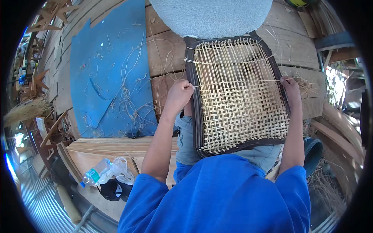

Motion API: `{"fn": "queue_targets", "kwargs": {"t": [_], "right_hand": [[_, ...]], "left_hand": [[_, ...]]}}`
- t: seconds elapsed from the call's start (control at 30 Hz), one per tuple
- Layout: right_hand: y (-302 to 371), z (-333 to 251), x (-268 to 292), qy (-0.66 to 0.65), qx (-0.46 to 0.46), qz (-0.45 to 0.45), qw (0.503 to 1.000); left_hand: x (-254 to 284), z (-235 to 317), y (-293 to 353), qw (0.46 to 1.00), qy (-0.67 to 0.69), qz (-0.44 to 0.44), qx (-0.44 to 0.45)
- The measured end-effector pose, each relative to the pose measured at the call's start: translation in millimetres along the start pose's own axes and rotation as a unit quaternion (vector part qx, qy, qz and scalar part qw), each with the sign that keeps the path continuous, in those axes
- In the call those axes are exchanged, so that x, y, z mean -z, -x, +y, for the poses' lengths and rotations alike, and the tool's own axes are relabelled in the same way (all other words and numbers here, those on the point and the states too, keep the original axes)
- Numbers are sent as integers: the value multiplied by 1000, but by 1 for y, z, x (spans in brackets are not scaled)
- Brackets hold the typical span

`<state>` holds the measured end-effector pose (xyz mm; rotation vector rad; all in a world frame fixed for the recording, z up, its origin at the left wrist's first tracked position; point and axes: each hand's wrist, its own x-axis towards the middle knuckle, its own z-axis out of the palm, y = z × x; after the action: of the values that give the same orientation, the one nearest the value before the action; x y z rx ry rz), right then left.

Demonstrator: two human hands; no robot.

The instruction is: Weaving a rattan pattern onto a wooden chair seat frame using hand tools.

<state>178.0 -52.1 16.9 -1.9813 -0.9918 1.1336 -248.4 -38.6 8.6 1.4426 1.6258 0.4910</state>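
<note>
A dark wooden chair frame point(197, 112) lies across my lap, its opening laced with pale cane webbing point(241, 112). The weave is a tight grid in the near part; toward the far end mostly lengthwise strands show. One cane strand point(241, 82) crosses the frame from side to side. At the left rail, my left hand point(181, 93) is closed on its left end. My right hand point(291, 88) pinches its other end just beyond the right rail. Farther up, another strand point(233, 61) spans the frame. The frame's far end meets a grey fuzzy seat point(213, 17).
Loose cane strands lie on a blue sheet point(112, 70) over the plank floor point(163, 58) at left. A plastic bottle point(95, 173), a clear bag point(122, 171) and a black cap point(112, 190) sit at lower left. Fibre scraps point(305, 85) and a dark bucket point(313, 149) are at right.
</note>
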Motion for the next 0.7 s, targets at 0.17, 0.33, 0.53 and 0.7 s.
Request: {"fn": "queue_targets", "kwargs": {"t": [0.17, 0.33, 0.53, 0.7], "right_hand": [[14, 7, -13, 6, 8, 28, 1000], [45, 15, -20, -17, -27, 28, 999], [53, 3, -35, 27, 115, 218, 969], [120, -31, -60, -15, 79, 77, 994]], "left_hand": [[-4, -6, -6, 999, 31, 7, -6], [19, 14, -7, 1000, -18, -5, -3], [10, 41, 3, 990, 97, 45, 96], [-5, 91, 72, 974, 207, 14, 92]]}}
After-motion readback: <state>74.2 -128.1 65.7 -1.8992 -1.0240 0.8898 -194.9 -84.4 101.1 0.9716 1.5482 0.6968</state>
